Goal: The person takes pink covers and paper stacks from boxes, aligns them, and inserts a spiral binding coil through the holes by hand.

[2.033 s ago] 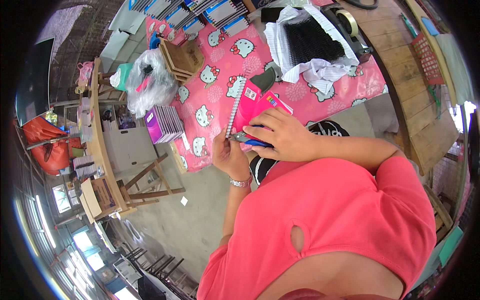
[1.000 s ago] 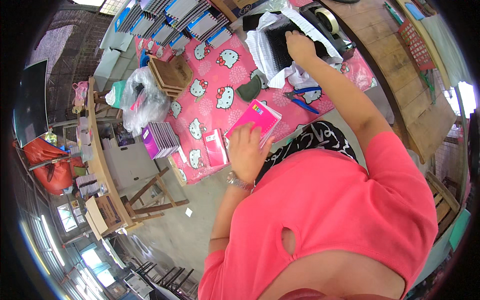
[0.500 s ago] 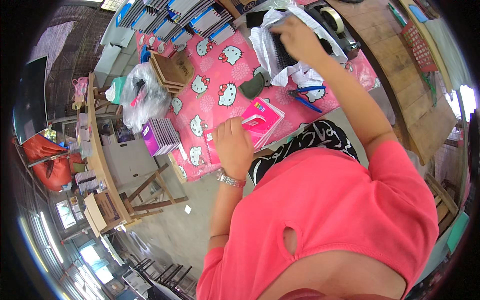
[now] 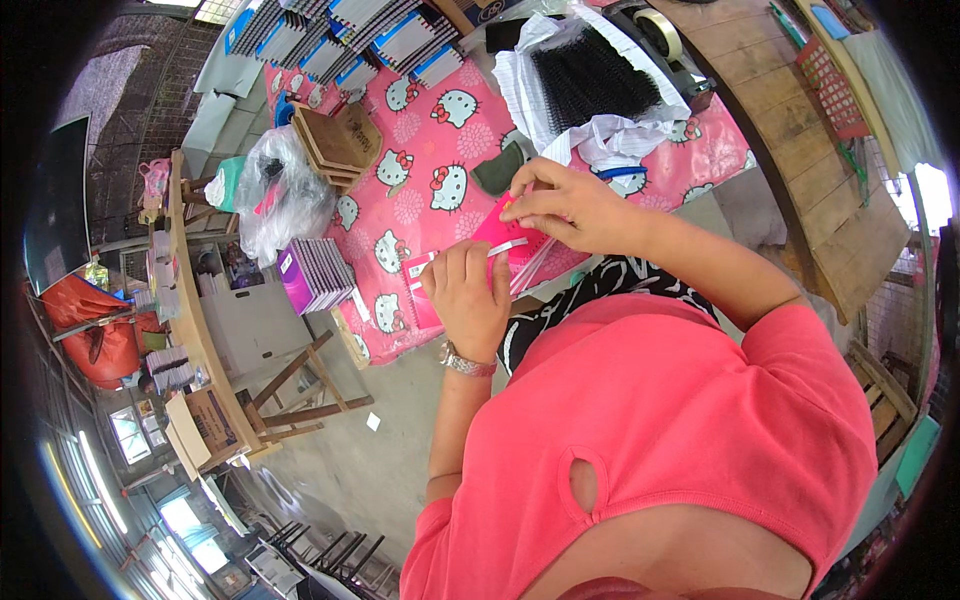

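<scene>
Bright, soft light spreads evenly over my table [image 4: 407, 128]; windows [image 4: 180, 514] at lower left glare white, and the bag [image 4: 285, 205] shines. My left hand [image 4: 467, 300] looks fairly sharp; the bench [image 4: 785, 115] bows, and the corners go black.

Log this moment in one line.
left hand: on pink notebooks | right hand: at same notebooks | black coils: on white paper

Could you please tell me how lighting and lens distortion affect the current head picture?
Head view: the left hand and right hand look reasonably clear; the wooden table at right bows with the fisheye bend; the window at lower left is washed out; the plastic bag shows pale reflections; the picture's outer rim falls into black.
</scene>
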The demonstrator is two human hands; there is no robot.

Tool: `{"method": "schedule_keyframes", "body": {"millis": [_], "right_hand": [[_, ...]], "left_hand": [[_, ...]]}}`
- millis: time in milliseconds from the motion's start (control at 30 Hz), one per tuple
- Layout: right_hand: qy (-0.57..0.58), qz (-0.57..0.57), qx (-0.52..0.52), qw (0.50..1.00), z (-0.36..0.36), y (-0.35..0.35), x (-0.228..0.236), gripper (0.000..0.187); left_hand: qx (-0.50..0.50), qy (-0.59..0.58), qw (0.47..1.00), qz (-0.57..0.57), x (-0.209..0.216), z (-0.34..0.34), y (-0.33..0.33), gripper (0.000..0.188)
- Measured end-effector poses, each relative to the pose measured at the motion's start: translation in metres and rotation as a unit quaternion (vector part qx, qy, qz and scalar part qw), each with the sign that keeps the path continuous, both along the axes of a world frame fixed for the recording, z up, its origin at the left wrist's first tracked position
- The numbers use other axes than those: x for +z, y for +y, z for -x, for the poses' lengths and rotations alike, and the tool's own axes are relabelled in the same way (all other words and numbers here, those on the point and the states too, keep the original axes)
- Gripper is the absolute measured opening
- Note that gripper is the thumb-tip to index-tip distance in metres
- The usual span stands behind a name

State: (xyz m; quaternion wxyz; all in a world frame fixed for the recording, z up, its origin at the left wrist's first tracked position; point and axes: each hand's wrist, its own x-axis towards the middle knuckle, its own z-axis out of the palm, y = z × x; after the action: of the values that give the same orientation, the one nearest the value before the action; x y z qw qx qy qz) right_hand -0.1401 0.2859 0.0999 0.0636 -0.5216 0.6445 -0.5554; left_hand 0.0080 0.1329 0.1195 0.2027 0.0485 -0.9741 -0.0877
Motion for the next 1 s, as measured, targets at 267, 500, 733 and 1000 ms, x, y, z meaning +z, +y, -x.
{"method": "schedule_keyframes", "body": {"millis": [267,500,733,1000], "right_hand": [[0.125,-0.017,-0.035,0.991,-0.007,0.006,0.003,0.015],[-0.075,-0.165,0.009,0.983,-0.011,0.012,0.030,0.028],[-0.035,-0.162,0.055,0.985,-0.003,0.015,0.024,0.041],[-0.277,-0.297,0.095,0.909,0.028,-0.008,0.057,0.030]], "left_hand": [[0.015,-0.003,1.000,-0.003,0.000,0.001,0.004,0.023],[-0.006,0.004,1.000,0.001,0.000,0.006,0.008,0.023],[-0.003,-0.028,0.999,0.027,0.006,0.008,0.016,0.029],[-0.021,-0.018,0.999,-0.018,0.002,-0.001,0.007,0.020]]}}
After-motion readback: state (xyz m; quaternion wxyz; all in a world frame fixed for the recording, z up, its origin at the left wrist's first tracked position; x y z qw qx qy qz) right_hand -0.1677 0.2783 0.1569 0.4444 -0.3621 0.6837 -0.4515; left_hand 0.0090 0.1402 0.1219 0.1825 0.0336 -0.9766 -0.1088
